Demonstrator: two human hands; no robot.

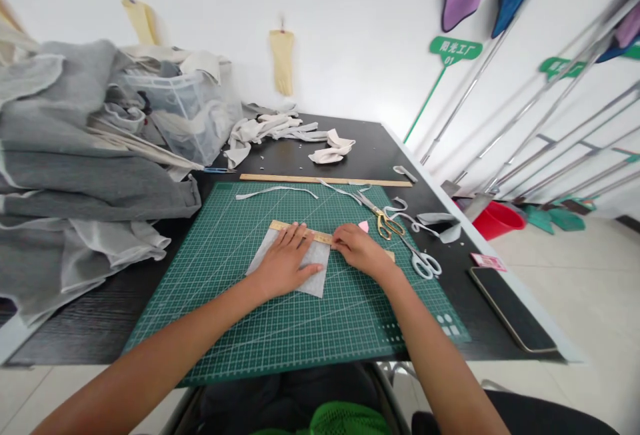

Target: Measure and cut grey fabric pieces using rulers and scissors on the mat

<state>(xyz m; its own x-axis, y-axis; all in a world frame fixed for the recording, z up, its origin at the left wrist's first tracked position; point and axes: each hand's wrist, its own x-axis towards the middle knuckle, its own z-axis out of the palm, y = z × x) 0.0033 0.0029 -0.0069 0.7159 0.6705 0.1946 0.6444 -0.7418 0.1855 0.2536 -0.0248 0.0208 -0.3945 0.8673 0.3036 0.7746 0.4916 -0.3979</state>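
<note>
The green sign [456,47] on the wall reads "阳光工厂 01"; the lettering on a second sign [563,67] is too blurred to read, as is the print on a pink card [489,262] beside the phone [513,308]. On the bench [370,138], a gray cloth piece [315,283] lies on the green cutting mat [230,335], a short ruler [323,238] along its far edge. The left hand [287,256] spreads flat over cloth and ruler. The right hand [359,247] bends its fingers at the ruler's right end; whether they grip anything, I cannot tell. Two scissors [425,264] and loose strips [277,189] crowd the mat's right and far sides; heaped fabric [95,148] stands left.
</note>
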